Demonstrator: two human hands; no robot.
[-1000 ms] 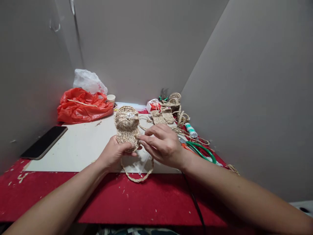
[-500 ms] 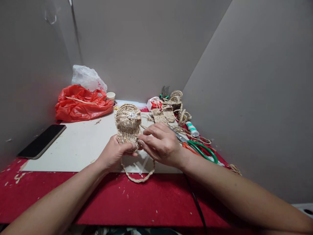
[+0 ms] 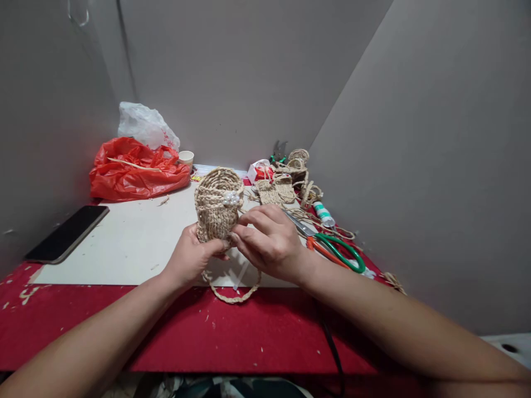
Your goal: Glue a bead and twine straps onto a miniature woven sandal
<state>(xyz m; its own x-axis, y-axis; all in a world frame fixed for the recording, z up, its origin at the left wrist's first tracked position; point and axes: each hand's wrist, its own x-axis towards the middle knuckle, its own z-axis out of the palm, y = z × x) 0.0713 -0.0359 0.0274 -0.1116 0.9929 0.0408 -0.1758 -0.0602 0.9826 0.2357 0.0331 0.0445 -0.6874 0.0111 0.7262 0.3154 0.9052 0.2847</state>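
Note:
A small woven straw piece point(image 3: 218, 213) stands tilted up over the board, with a rounded, hollow-looking top and a cluster of pearly white beads point(image 3: 231, 198) on its upper right. My left hand point(image 3: 194, 251) is closed round its lower left, the thumb pressing on its front. At the lower right edge, the bent fingers of my right hand point(image 3: 267, 237) pinch the weave; whether they also hold a strand is hidden. Below both hands hangs a loop of braided straw cord point(image 3: 234, 300). A clear, thin stick point(image 3: 240, 275) lies on the board behind that loop.
Right of my right hand lie green-handled scissors point(image 3: 340, 251), an orange-handled tool point(image 3: 326, 254) and a white-and-green tube point(image 3: 323, 214). More woven straw point(image 3: 276, 190) lies behind. A red plastic bag point(image 3: 136, 179), paper cup point(image 3: 186, 158) and phone point(image 3: 68, 233) are at the left on the board point(image 3: 124, 243).
The woven straw piece has turned slightly, so more of its hollow top and the beads show. Both hands keep their grip, with the right fingers a little closer to the left thumb.

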